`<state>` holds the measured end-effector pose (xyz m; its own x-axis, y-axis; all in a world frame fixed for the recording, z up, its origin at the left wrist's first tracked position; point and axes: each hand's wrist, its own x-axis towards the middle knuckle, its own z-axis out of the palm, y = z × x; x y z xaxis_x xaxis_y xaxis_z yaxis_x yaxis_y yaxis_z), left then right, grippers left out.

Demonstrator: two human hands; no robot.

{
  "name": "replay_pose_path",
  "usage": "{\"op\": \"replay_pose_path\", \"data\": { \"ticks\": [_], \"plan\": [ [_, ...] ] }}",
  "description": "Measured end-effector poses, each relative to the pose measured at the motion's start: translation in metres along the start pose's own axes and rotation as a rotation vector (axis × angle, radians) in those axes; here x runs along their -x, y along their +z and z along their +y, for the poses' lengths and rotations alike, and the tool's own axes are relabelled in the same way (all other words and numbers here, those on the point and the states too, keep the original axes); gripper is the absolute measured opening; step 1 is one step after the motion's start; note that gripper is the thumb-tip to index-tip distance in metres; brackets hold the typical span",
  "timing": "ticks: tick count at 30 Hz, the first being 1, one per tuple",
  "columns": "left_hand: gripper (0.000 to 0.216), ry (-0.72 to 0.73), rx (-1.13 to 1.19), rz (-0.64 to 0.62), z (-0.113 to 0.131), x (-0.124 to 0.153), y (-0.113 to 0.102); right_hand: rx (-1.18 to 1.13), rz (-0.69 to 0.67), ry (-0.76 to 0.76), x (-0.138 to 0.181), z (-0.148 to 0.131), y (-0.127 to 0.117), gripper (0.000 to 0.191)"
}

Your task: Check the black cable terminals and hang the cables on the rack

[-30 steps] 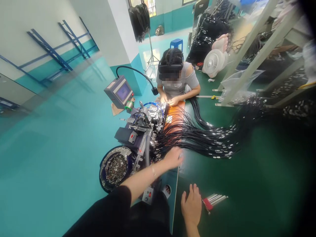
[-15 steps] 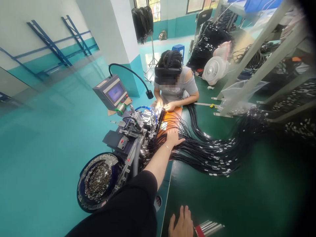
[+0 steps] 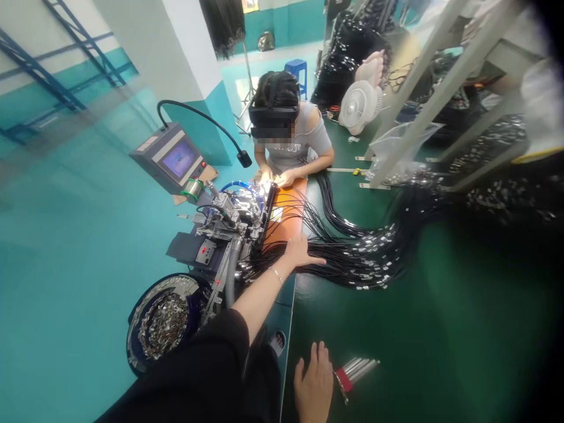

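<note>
My left hand (image 3: pixel 297 249) rests on a thick bundle of long black cables (image 3: pixel 348 258), many with small silvery tips. Its thumb sticks out to the right, apart from the fingers, whose ends are partly hidden among the cables. Near the front edge of the dark green table, my right hand (image 3: pixel 314 382) is open, palm down, fingers stretched and holding nothing. Just right of it lies a bunch of slim silvery rods (image 3: pixel 361 367) with a red band (image 3: pixel 344 379) at one end.
A machine (image 3: pixel 233 214) with a screen (image 3: pixel 178 157) stands left of the table. A round feeder bowl (image 3: pixel 165 323) of small metal parts is nearer. Across the table, a co-worker (image 3: pixel 293 135) handles something small beside an orange mat (image 3: pixel 288 202). A white fan (image 3: pixel 359 106) and rack posts (image 3: pixel 414 94) stand behind.
My left hand has drawn back slightly toward me across the cables. The view has tilted down and turned, showing more of the rods. My right hand remains spread beside them.
</note>
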<state>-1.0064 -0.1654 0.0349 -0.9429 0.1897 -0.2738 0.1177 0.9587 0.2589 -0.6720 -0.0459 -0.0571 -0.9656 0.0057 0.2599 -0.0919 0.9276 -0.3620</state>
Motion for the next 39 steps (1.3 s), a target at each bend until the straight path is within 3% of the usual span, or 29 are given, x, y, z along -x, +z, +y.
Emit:
{"op": "replay_pose_path", "data": {
  "ticks": [4, 6, 10, 12, 23, 32, 39],
  "plan": [
    [0.138, 0.101, -0.045, -0.115, 0.016, 0.024, 0.013, 0.01, 0.007, 0.014, -0.001, -0.001, 0.0, 0.06],
    [0.132, 0.09, -0.074, -0.143, 0.024, 0.031, 0.018, 0.016, 0.016, 0.021, 0.0, -0.001, 0.001, 0.061],
    [0.061, 0.013, -0.09, -0.179, 0.033, 0.034, 0.02, 0.014, 0.008, 0.029, 0.001, -0.001, 0.002, 0.062],
    [0.039, -0.012, -0.08, -0.211, 0.034, 0.033, 0.019, 0.002, 0.002, 0.036, 0.002, -0.002, 0.002, 0.062],
    [0.035, -0.011, 0.074, -0.337, 0.054, 0.046, 0.028, -0.038, 0.017, 0.081, 0.003, -0.003, 0.003, 0.055],
    [0.035, 0.002, 0.345, -0.348, 0.099, 0.07, 0.07, -0.022, 0.015, 0.079, 0.005, -0.001, 0.005, 0.056],
    [0.033, -0.024, 0.494, -0.365, 0.093, 0.07, 0.082, -0.022, 0.003, 0.072, 0.005, -0.003, 0.002, 0.056]
  ]
}}
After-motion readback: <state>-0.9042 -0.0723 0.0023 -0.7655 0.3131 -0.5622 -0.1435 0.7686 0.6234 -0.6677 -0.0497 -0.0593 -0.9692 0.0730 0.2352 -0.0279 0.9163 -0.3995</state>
